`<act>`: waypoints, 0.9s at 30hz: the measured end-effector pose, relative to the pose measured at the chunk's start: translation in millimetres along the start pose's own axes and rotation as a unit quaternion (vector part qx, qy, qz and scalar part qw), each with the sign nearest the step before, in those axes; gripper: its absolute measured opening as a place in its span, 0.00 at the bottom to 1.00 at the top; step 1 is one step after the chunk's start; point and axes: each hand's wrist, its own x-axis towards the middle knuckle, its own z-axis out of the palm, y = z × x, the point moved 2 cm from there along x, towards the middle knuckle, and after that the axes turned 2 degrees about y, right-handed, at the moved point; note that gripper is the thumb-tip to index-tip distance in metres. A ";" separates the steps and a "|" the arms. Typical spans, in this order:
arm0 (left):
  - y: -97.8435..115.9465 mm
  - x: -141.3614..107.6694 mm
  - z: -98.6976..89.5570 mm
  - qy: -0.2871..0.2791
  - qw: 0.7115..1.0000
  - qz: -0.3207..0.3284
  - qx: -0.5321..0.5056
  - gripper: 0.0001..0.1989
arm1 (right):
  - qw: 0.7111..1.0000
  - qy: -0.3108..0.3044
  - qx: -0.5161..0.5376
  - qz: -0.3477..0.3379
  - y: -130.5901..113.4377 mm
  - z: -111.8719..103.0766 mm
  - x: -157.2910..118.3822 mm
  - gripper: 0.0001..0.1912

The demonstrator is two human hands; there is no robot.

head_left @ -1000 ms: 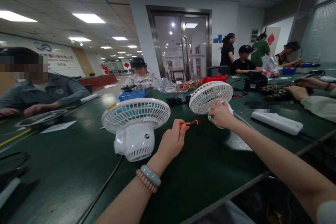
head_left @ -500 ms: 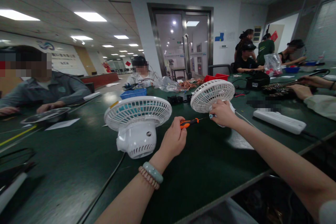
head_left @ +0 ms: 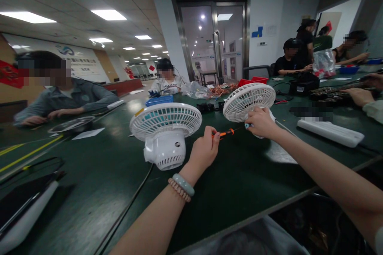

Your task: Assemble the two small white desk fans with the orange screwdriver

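My left hand, with a bangle and a beaded bracelet at the wrist, is closed around a screwdriver with an orange and black handle. Its thin shaft points right, toward my right hand. That hand is closed on the back of a small white fan, whose grille tilts away. A small blue and white piece shows just below the right fingers; what it belongs to is unclear. Left of my left hand, a second white fan rests on the table, its vented motor housing facing me and its cord trailing forward.
On the green table, a white power strip lies at the right. Behind the fans are a blue tray, a red tray and a plastic bag. A round grille lies at left. Several people sit around.
The camera view has turned slightly left, so the whole scene sits further right. Both hands keep their holds, and the screwdriver still points toward the right fan.
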 end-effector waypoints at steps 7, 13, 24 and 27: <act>1.8 -0.8 -0.3 -0.001 1.000 0.023 -0.016 0.13 | 1.000 -0.008 -0.001 0.002 0.6 0.0 0.4 0.10; 2.3 -1.3 -0.8 -0.013 0.999 0.039 -0.033 0.15 | 1.000 -0.002 0.004 0.002 1.1 0.1 0.4 0.10; 3.4 -1.9 -1.0 -0.020 1.000 0.014 -0.017 0.16 | 1.000 0.000 0.002 0.001 0.0 -1.8 -0.2 0.10; 2.9 -1.0 -0.7 -0.014 1.000 0.010 -0.016 0.17 | 1.000 -0.003 0.000 0.002 -0.1 -1.9 -0.2 0.10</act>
